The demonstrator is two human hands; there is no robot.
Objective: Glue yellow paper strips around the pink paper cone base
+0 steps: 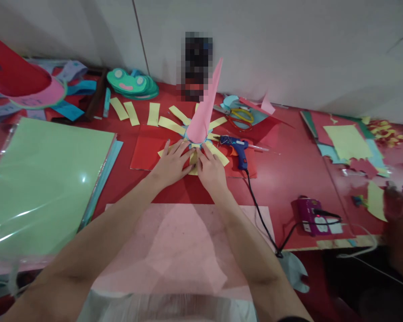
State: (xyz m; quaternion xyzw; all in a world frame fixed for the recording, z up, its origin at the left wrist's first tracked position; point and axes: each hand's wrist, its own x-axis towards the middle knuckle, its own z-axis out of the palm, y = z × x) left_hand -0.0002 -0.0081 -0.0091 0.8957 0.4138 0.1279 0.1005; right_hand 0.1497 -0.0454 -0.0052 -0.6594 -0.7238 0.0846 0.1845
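Plastic-wrapped green paper (50, 179) covers the counter's (285, 179) left side. The left hand (173, 163), fingers spread, rests over yellow paper strips (221, 154) at the foot of a pink paper cone (205, 107), mid-counter. The right hand (212, 169) touches the same foot, fingers bent; whether it pinches anything I cannot tell. Just right lies a blue glue gun (237, 146), then a stretch of counter reaching a purple power socket (309, 206) near the front edge.

Pale grey wall (289, 53) behind, one dark slanting seam (140, 36). Red counter (282, 179) runs along it, surface faintly glossy.
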